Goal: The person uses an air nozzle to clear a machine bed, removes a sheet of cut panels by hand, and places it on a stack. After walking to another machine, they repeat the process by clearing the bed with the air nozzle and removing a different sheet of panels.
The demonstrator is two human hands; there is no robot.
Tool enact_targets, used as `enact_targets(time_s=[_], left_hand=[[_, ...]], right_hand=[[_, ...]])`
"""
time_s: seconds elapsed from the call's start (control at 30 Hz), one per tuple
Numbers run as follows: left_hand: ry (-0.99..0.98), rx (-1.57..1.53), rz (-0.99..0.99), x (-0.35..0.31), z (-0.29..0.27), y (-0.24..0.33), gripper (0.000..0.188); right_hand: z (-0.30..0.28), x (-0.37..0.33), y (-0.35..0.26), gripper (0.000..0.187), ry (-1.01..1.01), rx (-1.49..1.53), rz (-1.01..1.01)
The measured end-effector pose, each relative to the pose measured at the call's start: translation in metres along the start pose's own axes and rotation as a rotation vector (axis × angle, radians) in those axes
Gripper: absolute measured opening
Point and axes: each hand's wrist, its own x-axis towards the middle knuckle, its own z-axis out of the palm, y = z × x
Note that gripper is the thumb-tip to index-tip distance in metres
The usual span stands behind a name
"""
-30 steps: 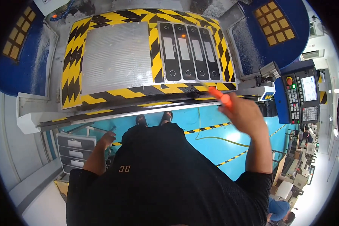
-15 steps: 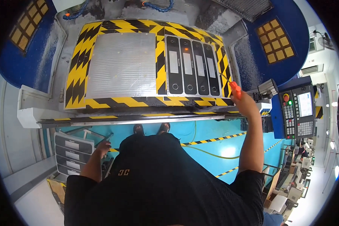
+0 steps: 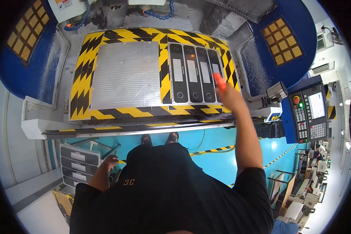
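Observation:
My right hand (image 3: 231,97) is closed round the orange handle of a slim hand tool (image 3: 219,80), which looks like a screwdriver; its shaft is blurred now. The tool is over the rightmost of several long black panels (image 3: 194,87) lying side by side on the machine bed. Each panel has a pale rectangle in its middle and a ring near its end. My left hand (image 3: 110,161) hangs low at the left with its fingers loosely bent and apart, nothing visible in it. Close by is a stack of similar black panels (image 3: 78,167).
A ribbed translucent plate (image 3: 124,76) fills the bed's left half, framed by yellow-black tape (image 3: 80,82). The machine's front rail (image 3: 144,130) crosses before me. To the right stands a control panel (image 3: 309,113) with a red knob. Blue coolant hoses (image 3: 160,15) hang at the back.
My right hand has moved left with the tool, from the tape beside the panels to over the rightmost panel. The view has shifted slightly. My left hand stays low at the left.

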Motion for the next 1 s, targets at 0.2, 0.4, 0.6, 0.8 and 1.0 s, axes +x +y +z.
enact_targets(time_s=[0.2,0.4,0.6,0.8,1.0], left_hand=[[0.017,-0.074,-0.006,-0.029,-0.002,0.023,0.040],[0.071,-0.041,-0.006,-0.038,-0.003,0.045,0.041],[0.057,0.038,0.070,-0.036,-0.005,0.050,0.037],[0.092,0.139,0.031,-0.057,0.000,0.066,0.035],[-0.013,-0.034,-0.009,-0.016,0.002,-0.006,0.032]], right_hand=[[0.009,0.003,-0.050,0.049,-0.035,-0.058,-0.041],[0.023,0.016,-0.082,0.048,-0.012,-0.065,-0.129],[0.019,0.062,-0.038,0.048,0.092,-0.029,-0.015],[0.021,0.048,0.042,0.049,0.141,-0.091,0.150],[0.006,-0.082,0.003,0.046,-0.067,-0.232,-0.100]])
